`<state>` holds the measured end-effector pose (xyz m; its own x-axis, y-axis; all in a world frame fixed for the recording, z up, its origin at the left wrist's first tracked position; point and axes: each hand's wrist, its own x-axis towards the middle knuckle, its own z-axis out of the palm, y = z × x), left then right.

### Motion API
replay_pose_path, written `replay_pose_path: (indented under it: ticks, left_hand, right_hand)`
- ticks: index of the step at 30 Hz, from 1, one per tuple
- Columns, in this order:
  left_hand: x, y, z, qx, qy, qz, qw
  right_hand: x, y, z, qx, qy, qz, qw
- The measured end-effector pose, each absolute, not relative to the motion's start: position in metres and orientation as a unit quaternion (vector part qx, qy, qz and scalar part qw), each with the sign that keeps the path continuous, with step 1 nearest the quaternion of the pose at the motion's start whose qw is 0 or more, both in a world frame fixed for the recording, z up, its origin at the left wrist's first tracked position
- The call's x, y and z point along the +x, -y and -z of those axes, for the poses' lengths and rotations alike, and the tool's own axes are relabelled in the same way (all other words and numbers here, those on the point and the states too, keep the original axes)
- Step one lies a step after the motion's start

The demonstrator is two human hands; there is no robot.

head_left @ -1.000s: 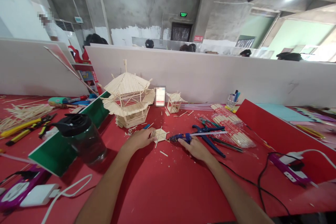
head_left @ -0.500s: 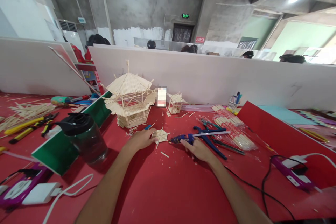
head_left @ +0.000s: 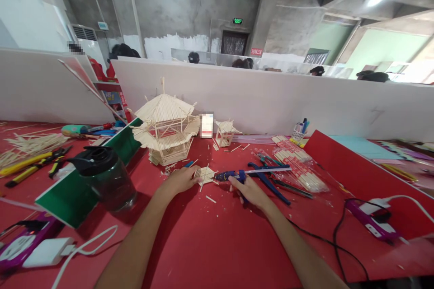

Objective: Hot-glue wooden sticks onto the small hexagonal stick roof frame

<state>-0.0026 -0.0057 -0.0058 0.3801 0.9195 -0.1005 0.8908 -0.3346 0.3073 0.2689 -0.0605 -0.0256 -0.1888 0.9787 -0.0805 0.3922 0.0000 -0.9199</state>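
Observation:
My left hand (head_left: 181, 179) presses its fingers on the edge of a small hexagonal stick panel (head_left: 206, 174) lying flat on the red table (head_left: 217, 239). My right hand (head_left: 249, 191) is wrapped round the grip of a blue glue gun (head_left: 233, 175); the gun's nozzle touches the panel's right edge. Behind the panel stands a two-tier pavilion (head_left: 166, 127) built of thin sticks, and a much smaller stick pavilion (head_left: 225, 132) sits to its right.
A dark lidded bottle (head_left: 106, 177) and a green board (head_left: 84, 180) stand at left. Blue-handled cutters (head_left: 267, 176) and a bag of sticks (head_left: 298, 167) lie right of the gun. Cables and purple power strips (head_left: 371, 223) lie at both near corners. White dividers (head_left: 271, 95) wall the back.
The glue gun's nozzle has moved left, from a small gap to touching the hexagonal panel. My left hand has stayed on the panel.

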Motion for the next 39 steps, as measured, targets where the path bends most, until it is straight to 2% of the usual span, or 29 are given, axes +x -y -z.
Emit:
replay_pose_path:
  ticks: [3, 7, 12, 18, 23, 30, 33, 37, 39]
  left_hand:
    - [-0.003, 0.005, 0.006, 0.824, -0.542, -0.045, 0.155]
    - [-0.004, 0.004, 0.008, 0.824, -0.543, -0.044, 0.154]
    - [-0.004, 0.004, 0.007, 0.83, -0.537, -0.033, 0.147]
    - [-0.006, 0.005, 0.004, 0.837, -0.523, -0.078, 0.143]
    - [-0.009, -0.001, 0.006, 0.848, -0.489, -0.158, 0.132]
    - [-0.01, -0.011, 0.015, 0.856, -0.456, -0.214, 0.117]
    - [-0.007, -0.01, 0.011, 0.856, -0.447, -0.235, 0.11]
    - [-0.002, -0.005, 0.0, 0.854, -0.435, -0.264, 0.111]
    - [-0.001, -0.003, -0.005, 0.855, -0.424, -0.278, 0.11]
  right_hand:
    - [0.273, 0.057, 0.026, -0.575, 0.617, -0.422, 0.331]
    - [0.28, 0.06, 0.029, -0.506, 0.63, -0.526, 0.266]
    - [0.275, 0.064, 0.028, -0.406, 0.534, -0.632, 0.389]
    - [0.291, 0.061, 0.023, -0.3, 0.463, -0.722, 0.417]
    - [0.297, 0.048, 0.031, -0.302, 0.464, -0.679, 0.482]
    - [0.296, 0.033, 0.036, -0.394, 0.483, -0.554, 0.551]
    - [0.3, 0.027, 0.032, -0.511, 0.528, -0.456, 0.503]
    - [0.304, 0.016, 0.015, -0.617, 0.625, -0.336, 0.341]
    - [0.303, 0.008, 0.004, -0.654, 0.673, -0.224, 0.264]
